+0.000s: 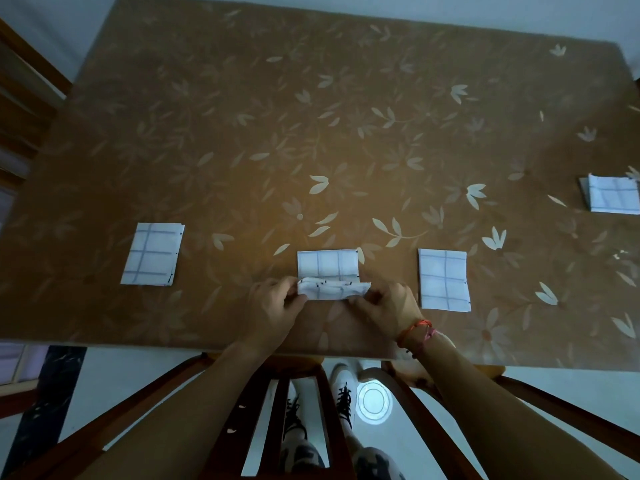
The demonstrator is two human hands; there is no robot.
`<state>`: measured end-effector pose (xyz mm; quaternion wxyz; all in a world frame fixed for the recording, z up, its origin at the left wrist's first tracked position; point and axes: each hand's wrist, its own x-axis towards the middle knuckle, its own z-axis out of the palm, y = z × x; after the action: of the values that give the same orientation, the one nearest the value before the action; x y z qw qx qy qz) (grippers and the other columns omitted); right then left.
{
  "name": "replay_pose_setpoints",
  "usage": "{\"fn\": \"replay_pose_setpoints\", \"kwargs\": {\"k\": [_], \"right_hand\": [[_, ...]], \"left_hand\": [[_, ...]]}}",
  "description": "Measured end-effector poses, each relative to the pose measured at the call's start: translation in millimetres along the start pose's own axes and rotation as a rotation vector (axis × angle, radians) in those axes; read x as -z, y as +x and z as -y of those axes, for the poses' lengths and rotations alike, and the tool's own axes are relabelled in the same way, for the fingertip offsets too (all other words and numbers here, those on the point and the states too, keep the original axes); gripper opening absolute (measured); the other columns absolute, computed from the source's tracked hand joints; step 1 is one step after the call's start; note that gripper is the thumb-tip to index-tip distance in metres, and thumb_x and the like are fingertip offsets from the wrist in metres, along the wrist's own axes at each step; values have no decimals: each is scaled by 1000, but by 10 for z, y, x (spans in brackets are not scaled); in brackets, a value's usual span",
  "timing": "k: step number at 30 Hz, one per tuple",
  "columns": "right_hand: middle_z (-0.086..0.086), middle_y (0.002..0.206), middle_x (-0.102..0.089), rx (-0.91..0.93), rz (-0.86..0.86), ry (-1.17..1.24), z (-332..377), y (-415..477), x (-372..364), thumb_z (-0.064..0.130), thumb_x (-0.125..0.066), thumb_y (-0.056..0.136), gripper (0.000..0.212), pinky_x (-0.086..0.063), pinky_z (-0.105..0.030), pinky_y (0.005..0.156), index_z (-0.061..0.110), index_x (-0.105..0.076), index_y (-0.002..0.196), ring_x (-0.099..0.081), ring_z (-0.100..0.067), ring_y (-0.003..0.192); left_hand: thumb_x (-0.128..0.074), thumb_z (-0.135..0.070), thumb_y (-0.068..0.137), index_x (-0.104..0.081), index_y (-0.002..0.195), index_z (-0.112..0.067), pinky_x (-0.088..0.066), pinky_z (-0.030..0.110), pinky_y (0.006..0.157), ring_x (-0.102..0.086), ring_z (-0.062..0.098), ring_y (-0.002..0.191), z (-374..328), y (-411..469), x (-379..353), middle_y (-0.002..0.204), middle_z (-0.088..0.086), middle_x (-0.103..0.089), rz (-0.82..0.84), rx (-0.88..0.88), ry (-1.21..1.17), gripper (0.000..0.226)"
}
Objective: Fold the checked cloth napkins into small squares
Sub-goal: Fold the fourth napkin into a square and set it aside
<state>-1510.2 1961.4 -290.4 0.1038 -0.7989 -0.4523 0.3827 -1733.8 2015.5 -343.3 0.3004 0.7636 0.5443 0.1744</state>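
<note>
While the left hand (277,303) and right hand (388,306) pinch its near edge, the middle napkin (327,265) lies half-folded

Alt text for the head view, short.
The left hand and right hand pinch the near edge of the middle napkin, half-folded on a brown floral table. Elsewhere, folded flat, lie the left napkin, the right napkin and the far-right napkin.

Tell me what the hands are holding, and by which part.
Both hold the middle napkin by its raised near edge: the left hand pinches that edge's left end, the right hand its right end.
</note>
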Motion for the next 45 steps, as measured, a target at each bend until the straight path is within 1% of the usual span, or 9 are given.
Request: {"fn": "replay_pose_setpoints", "kwargs": {"k": [2,6,9,12,16,21,26,34,45], "right_hand": [[-2,57,-66,112,-25,-88,-99,114,-105,50,-62,83,43,-54,-35,56,8,-68,72,-62,-20,57],[9,79,-71,181,-71,-8,4,195,-72,42,-64,85,23,-51,-24,63,24,-73,96,-65,-11,72],[8,76,-68,151,-71,14,9,297,-86,38,-62,86,19,-42,-20,63,24,-73,94,-62,-12,74],[2,83,-72,99,-46,11,43,391,-95,38,-60,88,23,-52,-27,67,20,-73,95,-65,-15,76],[-1,73,-69,64,-16,-5,51,474,-92,38,-57,90,28,-52,-26,62,18,-67,73,-65,-18,69],[-1,53,-66,46,-8,-19,39,543,-85,38,-54,90,36,-51,-21,56,15,-64,63,-65,-11,54],[-3,53,-67,13,-4,-2,74,563,-89,39,-51,91,38,-53,-24,57,14,-65,66,-65,-11,53],[-8,57,-68,-46,15,11,118,617,-82,40,-54,87,34,-60,-36,63,11,-66,73,-68,-20,55],[1,58,-64,-18,-91,-96,129,593,-84,39,-59,80,26,-54,-29,56,16,-58,68,-64,-18,58]], "left_hand": [[-49,-48,82,-65,92,-21,-49,39,72,-55,14,72,-3,30,0,73,-13,-56,-6,25,-38,33],[-52,-45,82,-65,100,-17,-48,36,76,-56,15,80,-31,100,-14,83,-6,-63,9,67,-108,36],[-58,-34,82,-64,107,-13,-42,30,78,-56,16,85,-35,146,-51,88,-3,-63,-9,100,-160,33],[-61,-26,83,-61,113,-12,-43,34,83,-54,18,91,-8,185,-75,94,-1,-63,-41,56,-110,33],[-57,-24,86,-60,117,-12,-40,35,90,-51,22,108,56,224,-22,116,4,-60,-86,-211,161,33],[-44,-21,95,-56,131,-12,-37,36,96,-41,18,135,133,269,22,143,3,-50,70,-427,406,39],[-35,-27,99,-50,139,-8,-32,42,109,-30,20,144,179,314,7,152,7,-40,166,-437,495,47],[-28,-30,99,-39,146,-8,-35,50,110,-23,19,146,183,322,-42,156,6,-32,251,-394,554,52],[-26,-31,99,-35,148,-10,-28,49,115,-14,21,148,214,351,-69,159,7,-25,248,-390,534,54]]}}
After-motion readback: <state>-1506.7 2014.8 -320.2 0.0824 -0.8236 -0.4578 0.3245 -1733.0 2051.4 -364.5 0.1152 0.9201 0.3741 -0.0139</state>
